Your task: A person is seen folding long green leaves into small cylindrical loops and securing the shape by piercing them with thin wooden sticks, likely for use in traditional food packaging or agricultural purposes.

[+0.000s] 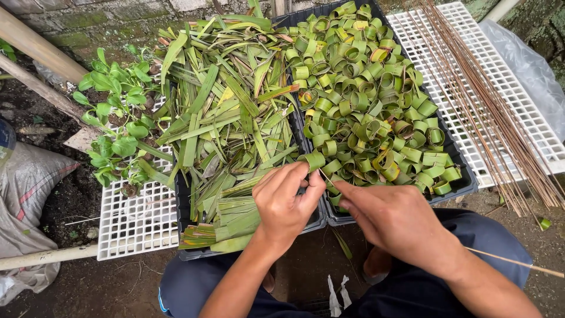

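My left hand (285,203) pinches a rolled green leaf ring (313,160) above the gap between two black trays. My right hand (391,218) is closed beside it on a thin brown stick (512,262) that runs back under my wrist to the right; its tip meets the ring. The left tray (182,203) holds a heap of flat green leaf strips (226,118). The right tray (465,187) is piled with several finished leaf rings (365,100).
A bundle of thin brown sticks (488,100) lies on a white plastic grid (524,112) at the right. Another white grid (138,224) at the left carries small leafy plants (115,118). Sacks, soil and a stone wall surround the spot. My knees are below.
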